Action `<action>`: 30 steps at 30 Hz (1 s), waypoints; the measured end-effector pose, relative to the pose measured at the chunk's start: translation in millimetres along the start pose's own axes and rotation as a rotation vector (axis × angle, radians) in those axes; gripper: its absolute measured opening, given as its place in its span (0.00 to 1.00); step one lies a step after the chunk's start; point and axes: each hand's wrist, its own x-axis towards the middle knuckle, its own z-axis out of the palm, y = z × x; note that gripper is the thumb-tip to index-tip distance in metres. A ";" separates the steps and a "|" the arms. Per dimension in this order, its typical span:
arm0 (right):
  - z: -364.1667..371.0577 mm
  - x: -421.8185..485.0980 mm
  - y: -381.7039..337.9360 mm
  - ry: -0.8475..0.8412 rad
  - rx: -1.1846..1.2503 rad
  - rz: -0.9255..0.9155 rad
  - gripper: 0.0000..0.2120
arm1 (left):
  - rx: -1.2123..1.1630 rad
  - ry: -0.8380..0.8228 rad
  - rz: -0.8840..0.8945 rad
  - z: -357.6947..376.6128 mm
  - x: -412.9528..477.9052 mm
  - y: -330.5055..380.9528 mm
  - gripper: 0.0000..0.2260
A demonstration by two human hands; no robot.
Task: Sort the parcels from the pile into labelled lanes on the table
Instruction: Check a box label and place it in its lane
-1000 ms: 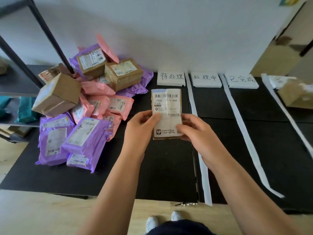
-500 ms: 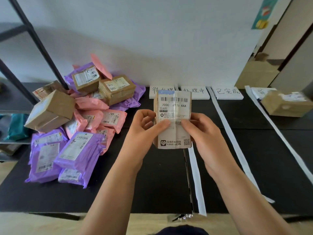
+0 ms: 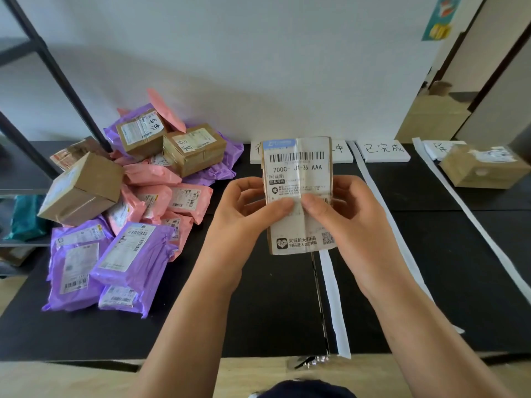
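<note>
Two grips share one load: the left grip (image 3: pixel 244 209) and right grip (image 3: pixel 349 214) both pinch a small parcel (image 3: pixel 298 170), thumbs meeting on its label at mid-height and fingers curled behind. The parcel is held upright in the air above the dark worktop (image 3: pixel 258 317), label to the camera, close to the leftmost white strip (image 3: pixel 333 285) that marks off the lanes. It looks like a flat brown carton, probably light and fairly stiff. Its creased paper label lifts at the edges, so a hold on the cardboard sides seems safer than one on the label. The pile (image 3: pixel 129 196) of purple and pink bags and brown boxes lies to the left. Handwritten lane cards (image 3: pixel 385 150) line the far wall, and one box (image 3: pixel 482 170) sits in the far right lane.
</note>
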 end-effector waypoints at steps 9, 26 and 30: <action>-2.9 1.0 -6.9 -0.020 0.136 0.074 0.28 | 0.043 0.038 0.018 5.3 -1.5 4.2 0.25; -13.2 3.2 -6.7 0.007 0.000 -0.036 0.15 | 0.159 0.055 0.056 14.4 -3.4 15.4 0.23; -14.7 1.3 -7.8 0.010 -0.025 -0.067 0.14 | 0.182 0.079 0.080 17.7 -5.6 20.2 0.19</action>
